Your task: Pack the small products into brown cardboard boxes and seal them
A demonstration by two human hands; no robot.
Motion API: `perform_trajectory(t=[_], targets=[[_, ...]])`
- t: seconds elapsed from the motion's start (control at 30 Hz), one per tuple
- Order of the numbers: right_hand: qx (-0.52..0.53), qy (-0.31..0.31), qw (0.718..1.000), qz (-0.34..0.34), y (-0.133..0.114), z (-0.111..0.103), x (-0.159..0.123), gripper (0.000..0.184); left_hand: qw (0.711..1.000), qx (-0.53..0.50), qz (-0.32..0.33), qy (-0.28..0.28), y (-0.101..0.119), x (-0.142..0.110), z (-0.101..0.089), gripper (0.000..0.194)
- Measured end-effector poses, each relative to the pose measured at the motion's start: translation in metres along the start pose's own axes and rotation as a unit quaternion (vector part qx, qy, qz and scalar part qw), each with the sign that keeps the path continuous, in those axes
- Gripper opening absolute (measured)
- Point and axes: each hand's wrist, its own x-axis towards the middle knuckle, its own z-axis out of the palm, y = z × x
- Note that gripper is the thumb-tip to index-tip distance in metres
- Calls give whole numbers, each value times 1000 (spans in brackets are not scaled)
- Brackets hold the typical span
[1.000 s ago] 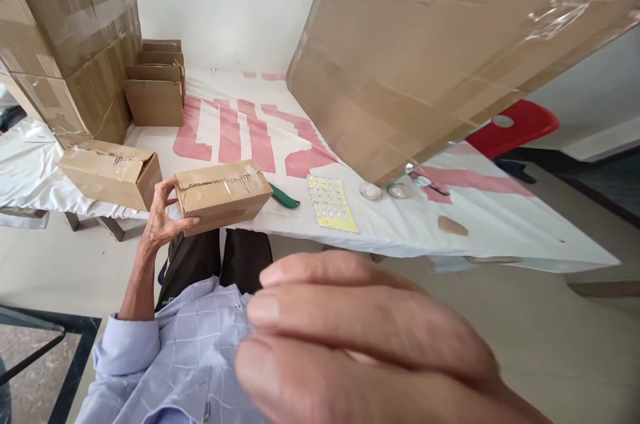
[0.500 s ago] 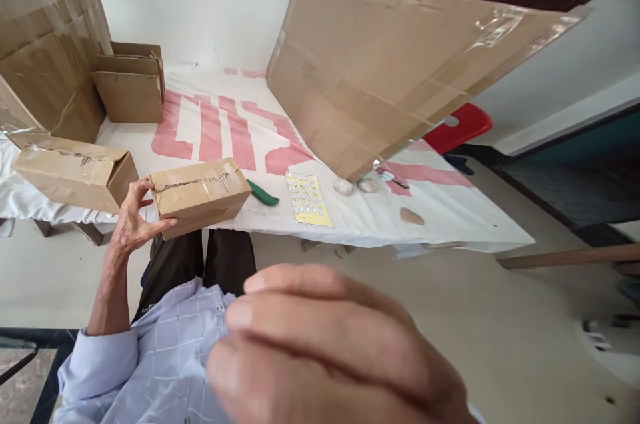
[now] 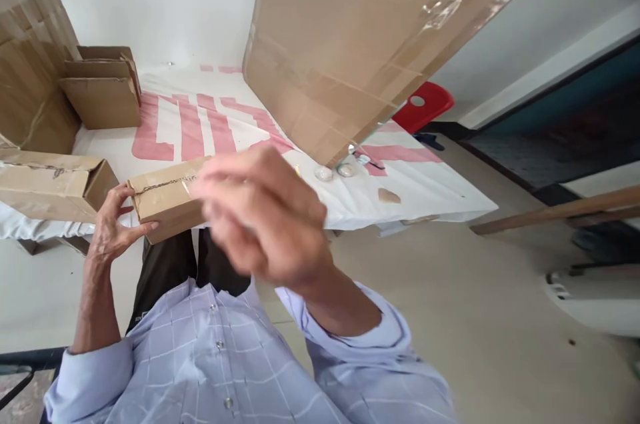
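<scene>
Head: closed carton (image 3: 171,201), contents hidden

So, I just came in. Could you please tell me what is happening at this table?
The person's left hand holds a cardboard box by its left end, at the near edge of the cloth-covered table. The right hand is raised, blurred, with bent fingers, and covers part of this box from view; I cannot tell whether it touches it. Another box lies to the left, and a large cardboard panel stands toward the back.
</scene>
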Motion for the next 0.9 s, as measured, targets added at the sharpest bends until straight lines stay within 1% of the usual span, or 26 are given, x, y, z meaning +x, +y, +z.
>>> perform_trajectory(t=[0.07, 0.1, 0.13, 0.17, 0.2, 0.23, 0.3, 0.33, 0.37, 0.43, 0.53, 0.63, 0.67, 0.73, 0.8, 0.83, 0.9], targets=[[-7, 54, 999, -3, 61, 23, 14, 31, 1000, -2, -10, -3, 2, -1, -1, 81], [-28, 47, 998, 30, 92, 37, 16, 29, 1000, -2, -17, -4, 3, -1, -1, 81], [-59, 20, 995, 80, 122, 52, 14, 26, 1000, -3, -24, -5, 4, -2, -2, 81], [-99, -25, 984, 144, 149, 66, 10, 24, 1000, -4, -31, -5, 5, -2, -2, 80], [-136, -80, 966, 206, 172, 78, 4, 24, 999, -4, -36, -5, 6, -3, -3, 79], [-164, -138, 943, 255, 190, 88, -3, 26, 999, -4, -39, -5, 7, -4, -3, 78], [-203, -228, 895, 326, 213, 103, -16, 31, 999, -3, -44, -6, 9, -4, -2, 76], [-213, -254, 880, 340, 219, 108, -21, 33, 999, -1, -46, -5, 10, -4, -1, 75], [-218, -270, 873, 343, 221, 113, -25, 34, 999, 2, -48, -1, 11, -4, 0, 74], [-218, -273, 878, 327, 222, 119, -28, 32, 999, 5, -51, 12, 13, -3, 2, 72], [-210, -253, 892, 311, 220, 126, -28, 21, 998, 3, -54, 21, 15, -1, 7, 69], [-212, -230, 895, 319, 221, 124, -29, 24, 998, -16, -60, 14, 15, -2, 10, 69], [-207, -207, 900, 323, 221, 121, -28, 26, 998, -26, -63, 12, 14, -3, 10, 70], [-166, -126, 924, 321, 221, 109, -26, 28, 997, -45, -64, 7, 11, -5, 11, 73], [-76, -37, 953, 292, 215, 91, -21, 29, 996, -63, -60, 1, 8, -7, 11, 76], [-22, -9, 964, 265, 209, 81, -17, 31, 996, -71, -57, -2, 6, -7, 10, 76], [73, -4, 977, 201, 192, 60, -7, 37, 995, -81, -54, -11, 4, -9, 8, 76]])
